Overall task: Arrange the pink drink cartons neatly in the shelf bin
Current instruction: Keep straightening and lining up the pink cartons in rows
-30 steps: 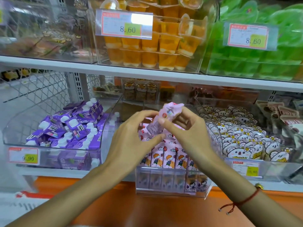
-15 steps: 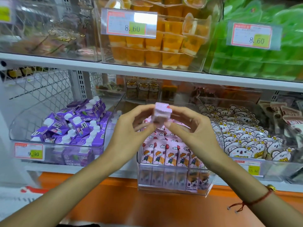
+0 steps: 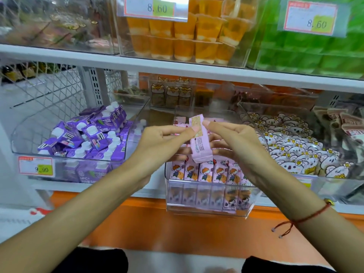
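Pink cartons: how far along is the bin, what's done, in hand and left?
Done: a front row of pink cartons stands upright side by side against the clear bin front wall. In hand: the left hand and right hand both pinch one pink carton above that row. Left: placing it, and straightening the cartons lying flat behind.

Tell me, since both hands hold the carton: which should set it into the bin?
Probably right. The right hand wraps the pink carton's body; the left hand only pinches its top edge.
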The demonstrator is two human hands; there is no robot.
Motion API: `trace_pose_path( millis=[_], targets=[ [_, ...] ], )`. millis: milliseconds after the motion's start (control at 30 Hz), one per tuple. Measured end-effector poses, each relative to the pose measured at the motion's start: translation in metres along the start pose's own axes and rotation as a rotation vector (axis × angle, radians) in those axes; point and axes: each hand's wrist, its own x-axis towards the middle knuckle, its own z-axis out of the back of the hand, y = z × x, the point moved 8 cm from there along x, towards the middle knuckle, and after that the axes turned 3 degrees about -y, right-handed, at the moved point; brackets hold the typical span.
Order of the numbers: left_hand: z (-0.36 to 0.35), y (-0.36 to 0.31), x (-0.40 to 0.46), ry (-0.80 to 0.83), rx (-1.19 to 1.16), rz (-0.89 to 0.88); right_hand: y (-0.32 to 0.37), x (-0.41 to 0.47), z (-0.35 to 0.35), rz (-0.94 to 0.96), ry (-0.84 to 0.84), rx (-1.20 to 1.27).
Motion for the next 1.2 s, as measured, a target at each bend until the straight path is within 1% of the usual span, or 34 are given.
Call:
trace_pose_path(
  millis=[133, 200, 300, 367, 467, 567, 633, 667, 767, 833, 867, 933, 1033, 1133, 1200],
  targets=[
    [0.003, 0.000, 0.000, -0.015, 0.001, -0.020, 0.000, 0.000, -0.003, 0.016, 0.038, -0.003],
    [0.007, -0.007, -0.001, -0.037, 0.039, -0.108, 0.004, -0.002, -0.007, 0.071, 0.088, 0.003],
    [0.011, -0.022, -0.004, -0.083, 0.198, -0.307, 0.015, -0.005, -0.010, 0.215, 0.170, -0.021],
    [0.010, -0.025, -0.006, -0.073, 0.215, -0.363, 0.019, -0.008, -0.011, 0.297, 0.185, -0.052],
    [0.005, -0.023, -0.005, -0.026, 0.179, -0.393, 0.019, -0.010, -0.007, 0.359, 0.143, -0.126],
    [0.003, -0.023, -0.005, -0.008, 0.171, -0.430, 0.015, -0.008, -0.008, 0.315, 0.134, -0.097],
    [0.002, -0.024, -0.008, -0.026, 0.236, -0.482, 0.013, -0.007, -0.010, 0.278, 0.139, -0.068],
    [0.001, -0.026, -0.010, -0.031, 0.283, -0.514, 0.015, -0.008, -0.011, 0.291, 0.125, -0.084],
    [-0.007, -0.028, -0.015, -0.033, 0.432, -0.597, 0.017, -0.012, -0.010, 0.320, 0.023, -0.038],
    [-0.007, -0.033, -0.016, -0.099, 0.511, -0.670, 0.014, -0.015, -0.009, 0.302, -0.033, 0.025],
    [-0.004, -0.035, -0.016, -0.130, 0.514, -0.693, 0.012, -0.016, -0.010, 0.292, -0.043, 0.030],
    [0.000, -0.036, -0.014, -0.143, 0.487, -0.695, 0.011, -0.016, -0.010, 0.281, -0.031, 0.010],
    [0.005, -0.029, -0.005, -0.098, 0.410, -0.600, 0.016, -0.011, -0.007, 0.283, 0.026, -0.022],
    [0.001, -0.021, -0.002, -0.007, 0.408, -0.539, 0.020, -0.008, -0.006, 0.282, 0.120, 0.006],
    [-0.003, -0.018, -0.003, 0.048, 0.425, -0.531, 0.021, -0.009, -0.005, 0.314, 0.130, -0.065]
  ],
)
